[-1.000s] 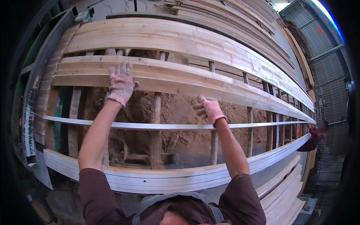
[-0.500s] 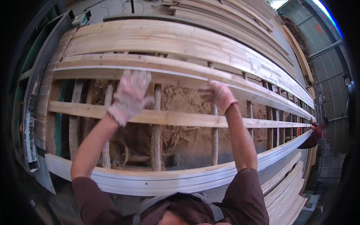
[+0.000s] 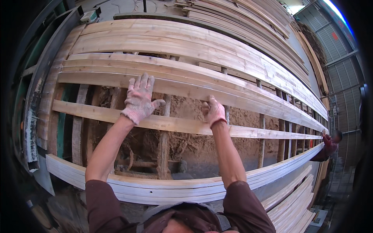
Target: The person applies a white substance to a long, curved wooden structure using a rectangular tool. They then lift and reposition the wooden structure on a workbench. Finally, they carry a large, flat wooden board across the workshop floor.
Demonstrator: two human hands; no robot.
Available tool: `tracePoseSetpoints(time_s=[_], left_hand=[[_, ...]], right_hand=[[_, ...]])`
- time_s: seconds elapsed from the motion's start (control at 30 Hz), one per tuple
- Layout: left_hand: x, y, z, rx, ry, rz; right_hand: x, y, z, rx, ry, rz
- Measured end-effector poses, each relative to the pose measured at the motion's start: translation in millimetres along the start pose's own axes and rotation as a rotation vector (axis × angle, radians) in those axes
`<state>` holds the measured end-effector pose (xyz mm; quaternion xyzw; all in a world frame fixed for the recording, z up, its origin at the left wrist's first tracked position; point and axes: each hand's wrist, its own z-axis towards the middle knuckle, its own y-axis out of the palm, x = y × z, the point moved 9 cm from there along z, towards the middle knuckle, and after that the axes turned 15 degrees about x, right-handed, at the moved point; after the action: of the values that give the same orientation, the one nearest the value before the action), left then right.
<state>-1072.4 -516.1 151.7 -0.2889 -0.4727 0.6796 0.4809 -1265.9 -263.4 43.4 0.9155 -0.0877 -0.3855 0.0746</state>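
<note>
My left hand (image 3: 140, 99), in a pale knitted glove with a pink cuff, lies with spread fingers on the near face of a long wooden board (image 3: 178, 89). To the right, my gloved right hand (image 3: 214, 111) has its fingers bent together at the near edge of this same board. The board lies alongside several others in a narrow row (image 3: 116, 62). Nearer to me, a single light board (image 3: 175, 123) runs under both forearms. Another row of boards with whitish sides (image 3: 163, 190) is stacked along the frame's near side.
Wide boards (image 3: 163, 35) cover the rack's far side. Crossbars (image 3: 164, 143) span brown debris below. A dark metal beam (image 3: 33, 116) borders the left end. Another person (image 3: 330, 143) stands at the far right end. More planks (image 3: 291, 198) lie at the lower right.
My right hand has moved left and its fingers have bent at the board's edge. My left hand's fingers have spread on the board. The bright white strip along the board row no longer shows.
</note>
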Motion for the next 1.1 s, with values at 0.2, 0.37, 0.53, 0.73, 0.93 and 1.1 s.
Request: tracePoseSetpoints(time_s=[0.2,0.37,0.53,0.73,0.93,1.1], left_hand=[[8.5,-13.0,-55.8,-0.086,0.045,-0.103],[-1.0,-6.8,-82.5,-0.019,0.123,-0.105],[-17.1,13.4,-81.9,0.097,0.061,-0.117],[-1.2,-10.4,-68.8,0.144,0.022,-0.209],[-19.2,-28.6,-49.2,0.123,0.003,-0.116],[-14.3,-34.4,-59.7,0.068,0.008,-0.082]], right_hand=[[-29.6,-54.9,-154.4,-0.247,-0.115,-0.809],[-33.8,-61.1,-150.6,-0.175,-0.513,-1.072],[-44.7,63.7,-155.1,-0.294,-1.350,-1.446],[-8.8,124.6,-89.2,-0.113,-1.625,-1.822],[11.8,116.5,-106.0,-0.278,-1.327,-2.011],[7.4,107.9,-124.2,-0.410,-1.408,-2.096]])
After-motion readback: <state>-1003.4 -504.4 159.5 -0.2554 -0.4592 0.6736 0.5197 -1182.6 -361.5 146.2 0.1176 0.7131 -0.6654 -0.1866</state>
